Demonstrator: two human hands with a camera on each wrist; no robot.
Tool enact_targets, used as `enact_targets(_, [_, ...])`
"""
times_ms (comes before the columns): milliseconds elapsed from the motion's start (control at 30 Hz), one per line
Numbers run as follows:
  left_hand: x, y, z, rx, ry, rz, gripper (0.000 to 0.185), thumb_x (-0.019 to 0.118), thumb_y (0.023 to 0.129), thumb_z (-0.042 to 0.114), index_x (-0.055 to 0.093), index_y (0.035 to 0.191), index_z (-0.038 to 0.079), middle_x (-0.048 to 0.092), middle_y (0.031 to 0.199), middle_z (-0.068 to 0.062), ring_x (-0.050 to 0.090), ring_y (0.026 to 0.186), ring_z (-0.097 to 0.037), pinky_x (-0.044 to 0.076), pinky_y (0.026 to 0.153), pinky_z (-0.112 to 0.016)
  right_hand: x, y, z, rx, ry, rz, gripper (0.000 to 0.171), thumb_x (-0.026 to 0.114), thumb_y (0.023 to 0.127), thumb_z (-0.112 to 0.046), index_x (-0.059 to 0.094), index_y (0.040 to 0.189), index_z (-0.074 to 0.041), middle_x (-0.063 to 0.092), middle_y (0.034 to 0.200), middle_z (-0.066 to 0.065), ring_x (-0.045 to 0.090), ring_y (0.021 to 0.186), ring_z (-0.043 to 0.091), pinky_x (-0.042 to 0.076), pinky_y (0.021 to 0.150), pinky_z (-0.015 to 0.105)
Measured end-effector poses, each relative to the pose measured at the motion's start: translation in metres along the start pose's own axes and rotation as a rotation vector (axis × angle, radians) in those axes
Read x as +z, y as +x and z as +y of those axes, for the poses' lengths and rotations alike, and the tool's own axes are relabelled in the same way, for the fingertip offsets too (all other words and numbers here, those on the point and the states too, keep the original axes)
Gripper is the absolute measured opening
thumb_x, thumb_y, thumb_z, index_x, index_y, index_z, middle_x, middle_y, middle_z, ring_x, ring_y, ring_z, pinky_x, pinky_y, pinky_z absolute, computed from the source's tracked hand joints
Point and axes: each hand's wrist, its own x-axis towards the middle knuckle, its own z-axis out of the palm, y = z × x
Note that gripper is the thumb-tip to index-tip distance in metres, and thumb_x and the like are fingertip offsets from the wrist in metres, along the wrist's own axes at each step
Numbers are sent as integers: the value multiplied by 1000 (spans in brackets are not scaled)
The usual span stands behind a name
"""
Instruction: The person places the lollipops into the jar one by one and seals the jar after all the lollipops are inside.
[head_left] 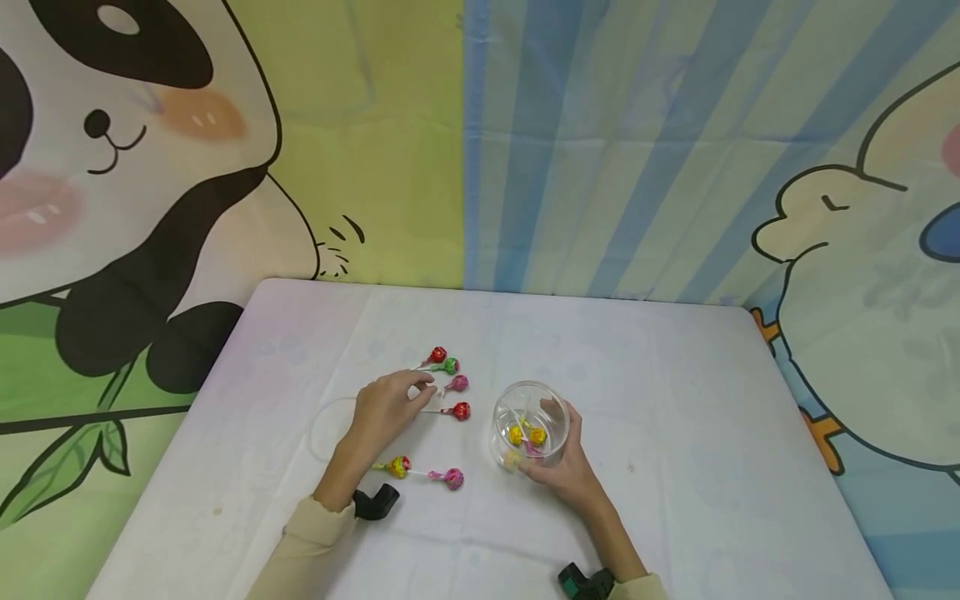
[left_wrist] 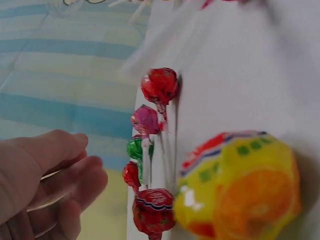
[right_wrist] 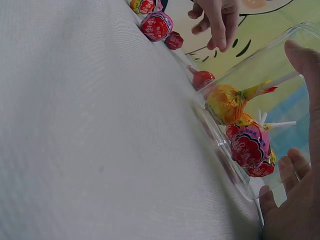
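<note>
Right hand (head_left: 564,467) wrapped round the clear plastic jar (head_left: 529,423), thumb on the far wall and fingers curled round the near side, grasping it firmly; probably held so to steady the jar and keep its mouth open toward the loose sweets. Inside that grip, a few wrapped lollipops already lying in the jar (right_wrist: 235,107), yellow and pink-red heads at the bottom, white sticks slanting up toward the mouth.

Left hand (head_left: 386,406) lying palm down on the white tablecloth (head_left: 675,392), fingertips drawn together at the white sticks of the loose lollipops. Whether a stick is actually pinched cannot be told: head view too small, left wrist view showing only loosely curled fingers (left_wrist: 45,175) with nothing clearly between them. Just beyond those fingertips, a cluster of four: red lollipop (head_left: 437,355), green lollipop (head_left: 450,365), pink lollipop (head_left: 459,382), and another red one (head_left: 461,410), all with sticks pointing back toward the hand, handy for a pinch. Nearer the wrist, a yellow-and-red lollipop (head_left: 399,466) and a pink-wrapped lollipop (head_left: 452,477), lying apart from the cluster.

Both forearms reaching forward from cream sleeves, wrists low over the cloth, black wrist mounts (head_left: 375,502) strapped on.
</note>
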Motion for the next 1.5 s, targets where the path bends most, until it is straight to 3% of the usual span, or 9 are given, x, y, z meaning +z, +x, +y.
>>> enact_targets(100, [6,4,-1,7,30,0,15,79,81,20,76,95,14,74,89,-1,61,74,-15,49,55,-24,0,-1,0,2,-3,-2,108,85,66,-10,14,147,-15,29,155,12,22,146,40,7,115,66])
enact_targets(200, [12,8,-3,0,41,-38,19,82,78,22,77,94,13,73,91,-3,59,85,-21,53,65,-30,0,-1,0,4,-6,-1,108,85,67,-11,14,147,-16,29,155,11,22,146,40,7,115,67])
enact_targets(467, [22,12,-9,-82,-66,-224,14,79,80,18,76,92,10,71,81,-1,59,71,-11,49,64,-27,1,-1,1,-3,-7,2,107,85,66,-10,16,147,-17,30,154,11,24,144,39,9,115,67])
enact_targets(800, [24,13,-15,-109,-182,-278,10,75,84,13,75,93,9,71,83,-1,57,70,-9,49,66,-23,0,-1,2,-7,-19,1,107,85,67,-11,15,147,-18,30,154,11,27,144,40,12,115,66])
enact_targets(967, [24,12,-18,-126,-217,-258,9,75,85,12,75,93,8,70,82,-2,56,70,-10,47,65,-23,0,-1,1,-10,-22,3,106,85,67,-11,15,147,-17,30,154,12,26,144,41,11,114,68])
enact_targets(1100, [25,11,-18,-121,-236,-197,8,74,86,13,75,93,9,72,86,-2,59,75,-11,50,69,-26,1,-1,1,-4,-28,2,106,85,67,-12,15,147,-17,30,154,13,24,145,42,9,113,70])
enact_targets(1333, [26,11,-17,-4,-299,-6,9,75,83,7,76,92,7,74,88,-5,65,76,-13,55,68,-28,1,-1,1,-3,-45,7,107,85,67,-13,15,147,-18,31,154,12,25,145,41,10,113,69])
enact_targets(1500, [22,13,-14,78,-378,75,10,76,81,6,75,91,5,74,86,-5,67,74,-15,56,67,-27,0,0,1,-10,-34,8,107,85,66,-12,16,147,-17,31,153,12,26,144,41,10,114,68])
